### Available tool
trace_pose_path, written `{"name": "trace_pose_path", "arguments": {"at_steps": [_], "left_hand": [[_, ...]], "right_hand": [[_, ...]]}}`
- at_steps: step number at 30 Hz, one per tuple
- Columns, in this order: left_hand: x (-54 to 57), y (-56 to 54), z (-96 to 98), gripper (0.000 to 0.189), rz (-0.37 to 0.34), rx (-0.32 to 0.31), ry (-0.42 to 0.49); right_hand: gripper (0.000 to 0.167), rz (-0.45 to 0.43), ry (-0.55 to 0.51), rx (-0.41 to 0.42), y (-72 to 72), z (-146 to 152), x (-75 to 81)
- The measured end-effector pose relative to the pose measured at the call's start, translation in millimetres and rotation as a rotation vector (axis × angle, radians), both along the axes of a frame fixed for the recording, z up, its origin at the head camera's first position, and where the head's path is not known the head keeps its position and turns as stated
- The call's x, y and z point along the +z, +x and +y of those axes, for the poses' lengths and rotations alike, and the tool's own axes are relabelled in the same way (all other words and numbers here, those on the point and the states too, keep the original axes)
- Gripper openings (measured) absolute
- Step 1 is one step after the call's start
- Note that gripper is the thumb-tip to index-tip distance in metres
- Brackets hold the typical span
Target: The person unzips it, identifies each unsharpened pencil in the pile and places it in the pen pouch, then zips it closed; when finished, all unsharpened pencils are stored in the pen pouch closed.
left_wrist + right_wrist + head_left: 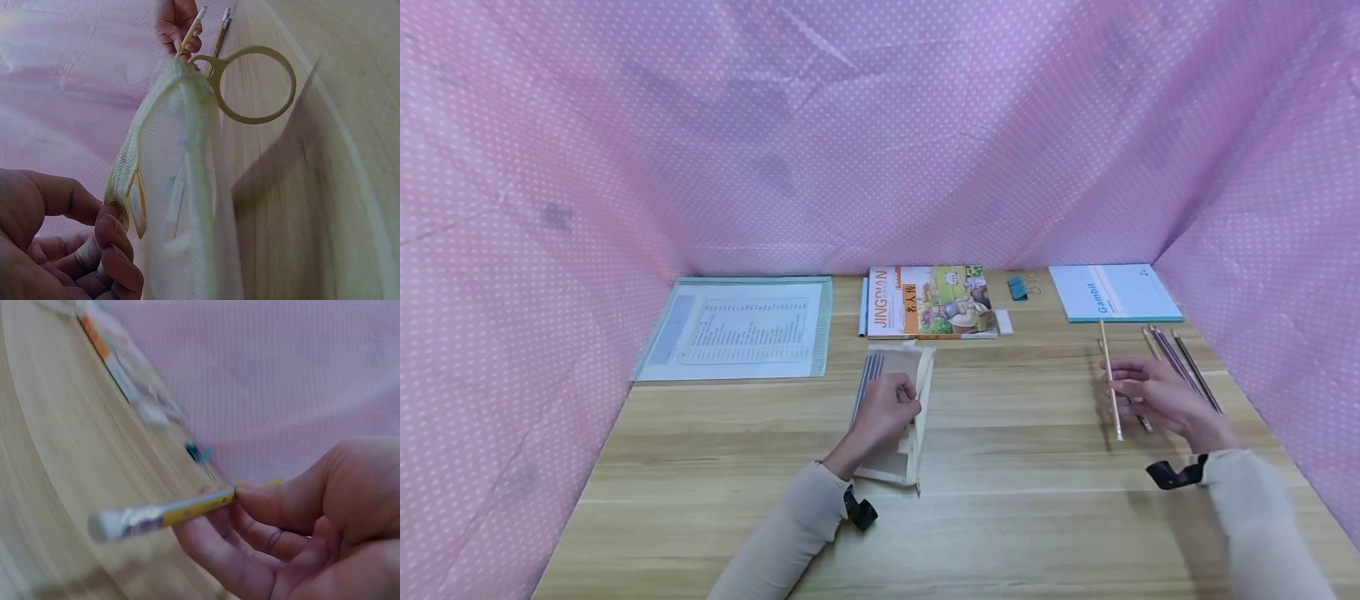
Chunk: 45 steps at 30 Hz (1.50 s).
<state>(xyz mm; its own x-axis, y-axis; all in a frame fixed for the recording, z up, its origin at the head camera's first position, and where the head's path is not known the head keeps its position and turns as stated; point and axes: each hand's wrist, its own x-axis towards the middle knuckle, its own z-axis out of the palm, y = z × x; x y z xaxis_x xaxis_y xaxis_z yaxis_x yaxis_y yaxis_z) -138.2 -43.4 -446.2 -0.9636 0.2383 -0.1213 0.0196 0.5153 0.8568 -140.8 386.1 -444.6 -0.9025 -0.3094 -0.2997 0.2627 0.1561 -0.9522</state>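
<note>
My left hand (886, 408) pinches the zipped edge of a pale mesh pencil pouch (883, 468) at the table's middle. Long striped items (871, 367) show at the pouch's left side, partly behind the hand. In the left wrist view, thumb and finger hold the pouch's rim beside a cream ring (289, 87). My right hand (1157, 400) grips a yellow pencil (197, 509) between thumb and fingers, raised off the table, its white eraser end toward me. Several more pencils (1187, 362) lie beneath and beyond that hand, some partly hidden by it.
At the back stand out a clear document pouch (823, 333) with a printed sheet, stacked books (928, 304), a white eraser (1003, 322), a teal binder clip (1018, 288) and a Gambit notebook (1112, 293). Pink dotted cloth (880, 150) encloses the wooden table (1015, 517).
</note>
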Motion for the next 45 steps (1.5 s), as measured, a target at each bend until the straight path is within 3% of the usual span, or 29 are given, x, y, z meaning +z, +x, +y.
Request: {"name": "trace_pose_path", "arguments": {"at_steps": [6,13,19,26,30,38,45], "left_hand": [[-1.3,-0.2,-0.7,0.006,0.031,-0.003,0.004],[-0.3,-0.9,-1.2,0.006,0.028,-0.003,-0.001],[-0.6,-1.0,-0.8,0.005,0.036,-0.008,-0.001],[-0.6,-0.9,-0.8,0.006,0.029,-0.005,-0.020],[-1.0,-0.7,-0.9,0.006,0.041,-0.003,-0.020],[-2.2,-1.0,-1.1,0.005,0.058,-0.008,-0.022],[-3.2,-2.2,-2.7,0.005,0.076,-0.016,-0.023]], "right_hand": [[0.038,-0.049,-0.217,0.070,2.3,-28.4,-4.8],[0.039,-0.052,-0.369,0.197,6.7,-64.4,-14.4],[0.039,-0.093,-0.377,0.276,10.6,-96.0,-24.2],[0.053,-0.183,-0.325,0.361,9.7,-137.1,-34.7],[0.055,-0.225,-0.269,0.358,7.5,-160.6,-35.7],[0.054,-0.254,-0.167,0.275,-0.8,-198.0,-33.5],[0.053,-0.234,-0.150,0.137,-4.2,-225.7,-28.7]]}}
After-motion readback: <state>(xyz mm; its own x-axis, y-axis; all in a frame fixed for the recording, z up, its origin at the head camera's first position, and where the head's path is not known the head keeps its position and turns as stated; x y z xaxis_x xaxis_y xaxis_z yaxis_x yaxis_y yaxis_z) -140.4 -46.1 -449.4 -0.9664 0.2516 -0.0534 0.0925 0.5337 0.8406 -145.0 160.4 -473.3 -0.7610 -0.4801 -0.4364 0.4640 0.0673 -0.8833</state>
